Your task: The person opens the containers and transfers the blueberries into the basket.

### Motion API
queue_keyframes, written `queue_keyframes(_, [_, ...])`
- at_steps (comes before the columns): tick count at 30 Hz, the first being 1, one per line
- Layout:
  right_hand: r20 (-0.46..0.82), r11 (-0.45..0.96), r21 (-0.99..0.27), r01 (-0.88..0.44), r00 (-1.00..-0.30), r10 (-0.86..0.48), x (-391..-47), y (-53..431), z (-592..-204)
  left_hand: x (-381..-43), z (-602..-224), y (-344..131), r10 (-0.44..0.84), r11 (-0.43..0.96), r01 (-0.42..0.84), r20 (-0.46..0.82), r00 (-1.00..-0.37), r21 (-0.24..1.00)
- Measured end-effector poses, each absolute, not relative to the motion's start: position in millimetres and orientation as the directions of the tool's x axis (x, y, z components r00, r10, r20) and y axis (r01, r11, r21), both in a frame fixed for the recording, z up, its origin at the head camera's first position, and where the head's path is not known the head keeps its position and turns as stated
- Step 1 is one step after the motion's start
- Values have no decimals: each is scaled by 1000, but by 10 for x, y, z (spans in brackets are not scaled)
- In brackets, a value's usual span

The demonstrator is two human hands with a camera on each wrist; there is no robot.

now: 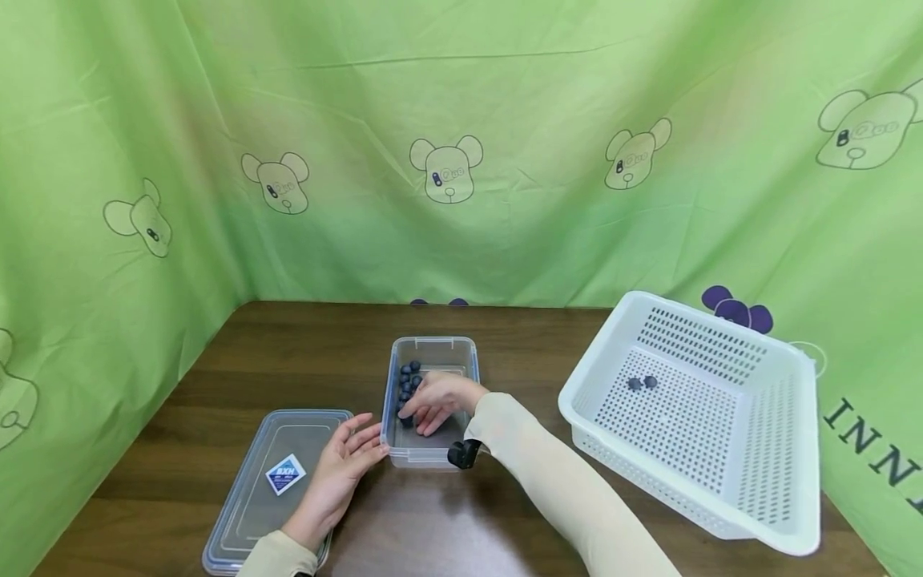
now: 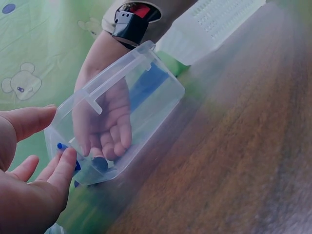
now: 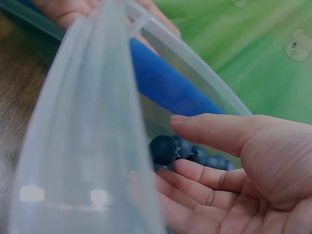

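A clear plastic box (image 1: 433, 459) stands on the table, with several blueberries (image 1: 406, 379) gathered along its left side. My right hand (image 1: 441, 394) reaches down inside it. In the right wrist view, the thumb (image 3: 209, 129) is spread apart from the index finger, close to the nearest blueberry (image 3: 163, 149); nothing is pinched between them. At the box's near left corner is my left hand (image 1: 339, 469), its fingertips right at the wall and its fingers loosely extended. The clear wall partly veils the right fingers in the left wrist view.
A white perforated basket (image 1: 587, 433) with two blueberries (image 1: 642, 383) on its floor stands at the right. A clear lid (image 1: 245, 505) with a blue label lies at the left, partly under my left arm. Green cloth (image 1: 534, 224) hangs behind the wooden table (image 1: 317, 336).
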State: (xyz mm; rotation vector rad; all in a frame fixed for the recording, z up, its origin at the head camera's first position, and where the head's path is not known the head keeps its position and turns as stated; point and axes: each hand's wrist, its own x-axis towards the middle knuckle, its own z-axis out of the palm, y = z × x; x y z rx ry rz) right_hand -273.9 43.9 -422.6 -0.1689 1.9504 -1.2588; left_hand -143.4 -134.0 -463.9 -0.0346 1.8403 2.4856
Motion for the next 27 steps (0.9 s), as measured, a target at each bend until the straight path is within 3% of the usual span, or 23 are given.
queue_keyframes(9, [-532,545,-800,252,-718,-449,-2728,386,-4233,-1434,-4619,-1344,23,-281,-60,-55,-998,958])
queue_keyframes(21, [-544,532,-809,251,-664,-513,-2754,450,-4228,-1429,-4635,-1338,25,-282,-59,-54,-998,958])
queue_keyframes(27, [-518,487,-834,260,-673,-528,-2778,492,-4195,-1431,-4640,-1348,24,-276,-53,-48,-999,960])
